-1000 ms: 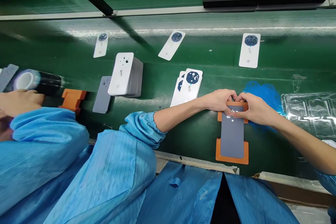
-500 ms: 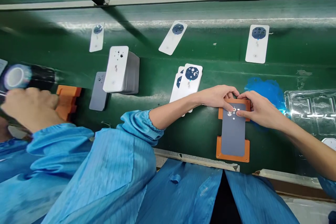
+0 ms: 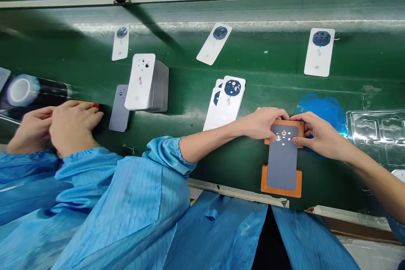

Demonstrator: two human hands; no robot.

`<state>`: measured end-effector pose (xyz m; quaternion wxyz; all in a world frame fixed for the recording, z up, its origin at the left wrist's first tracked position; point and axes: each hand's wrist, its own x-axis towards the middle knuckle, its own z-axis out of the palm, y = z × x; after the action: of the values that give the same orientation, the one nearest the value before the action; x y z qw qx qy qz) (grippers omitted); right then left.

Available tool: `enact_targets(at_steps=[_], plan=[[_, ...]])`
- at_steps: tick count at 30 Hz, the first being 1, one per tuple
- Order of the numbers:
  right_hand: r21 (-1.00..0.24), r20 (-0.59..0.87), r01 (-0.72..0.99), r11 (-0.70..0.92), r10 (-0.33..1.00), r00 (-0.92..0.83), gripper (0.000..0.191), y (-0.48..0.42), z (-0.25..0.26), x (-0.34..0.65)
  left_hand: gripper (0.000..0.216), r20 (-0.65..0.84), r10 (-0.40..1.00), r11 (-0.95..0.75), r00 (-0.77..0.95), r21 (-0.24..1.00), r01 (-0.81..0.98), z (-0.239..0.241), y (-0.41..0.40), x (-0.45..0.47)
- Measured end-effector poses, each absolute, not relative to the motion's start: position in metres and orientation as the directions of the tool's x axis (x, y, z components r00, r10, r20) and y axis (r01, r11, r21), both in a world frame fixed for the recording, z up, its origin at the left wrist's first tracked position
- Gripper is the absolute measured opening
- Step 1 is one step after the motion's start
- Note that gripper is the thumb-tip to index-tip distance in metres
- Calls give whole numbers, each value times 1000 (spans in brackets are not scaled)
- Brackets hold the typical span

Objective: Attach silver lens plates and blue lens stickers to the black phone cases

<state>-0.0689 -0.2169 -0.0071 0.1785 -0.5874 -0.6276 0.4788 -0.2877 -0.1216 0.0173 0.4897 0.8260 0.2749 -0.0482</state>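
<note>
A grey phone back panel [image 3: 282, 166] with several small holes at its top lies in an orange jig [image 3: 281, 193]. My left hand [image 3: 261, 122] grips the upper left corner of the jig, its thumb by the panel's edge and its fingers curled at the far side. At the upper right corner my right hand [image 3: 319, 135] holds the jig likewise, thumb tip at the panel's edge by the holes. The fingertips behind the jig are partly hidden. Left of my hands, white phone back panels [image 3: 232, 99] with dark round camera films overlap one another.
A tall stack of white panels [image 3: 141, 82] stands beside a grey panel [image 3: 119, 109]. Single white panels lie farther back, one on the right [image 3: 319, 52]. Blue film [image 3: 322, 112] and a clear plastic tray [image 3: 376, 135] are at right. At left a co-worker's hands [image 3: 71, 124] cover another orange jig.
My thumbs have moved apart, from over the panel's holes outward to its edges. The co-worker's blurred hand has come down to the orange jig at left, and their other hand now shows.
</note>
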Motion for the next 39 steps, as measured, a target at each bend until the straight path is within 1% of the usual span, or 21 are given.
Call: enact_targets(at_steps=[6,10,13,16,18,21,26,30,33,36,39], plan=[[-780,-372,601,-176,902,-218,48,-213,-6,-71,53,-360,390,-342,847,798,497,17,-120,-286],[-752,-407,640,-157,875,-264,49,-208,-5,-73,49,-351,334,-345,875,818,460,14,-112,-290],[-748,-412,647,-146,867,-281,47,-206,-4,-74,38,-385,276,-242,881,859,451,14,-105,-290],[-748,-404,647,-147,875,-268,45,-207,-2,-73,37,-419,280,-170,864,864,474,14,-102,-286],[-752,-401,641,-157,880,-255,42,-208,-2,-72,41,-419,287,-193,861,855,481,14,-102,-284],[-763,-387,627,-155,887,-252,39,-210,-3,-70,46,-408,302,-272,861,829,488,15,-106,-281],[-750,-335,653,-106,912,-236,38,-210,-5,-73,35,-420,339,-405,842,742,534,17,-112,-279],[-727,-324,674,-131,931,-169,36,-205,-6,-78,32,-414,339,-405,844,746,529,16,-113,-279],[-726,-341,673,-141,924,-174,33,-202,-6,-80,32,-398,337,-402,853,759,513,13,-112,-280],[-667,-270,743,-50,946,-178,29,-209,1,-82,36,-337,299,-379,893,816,436,11,-111,-286],[-502,-140,864,46,981,-134,31,-230,11,-82,46,-233,292,-423,928,839,344,7,-113,-295]])
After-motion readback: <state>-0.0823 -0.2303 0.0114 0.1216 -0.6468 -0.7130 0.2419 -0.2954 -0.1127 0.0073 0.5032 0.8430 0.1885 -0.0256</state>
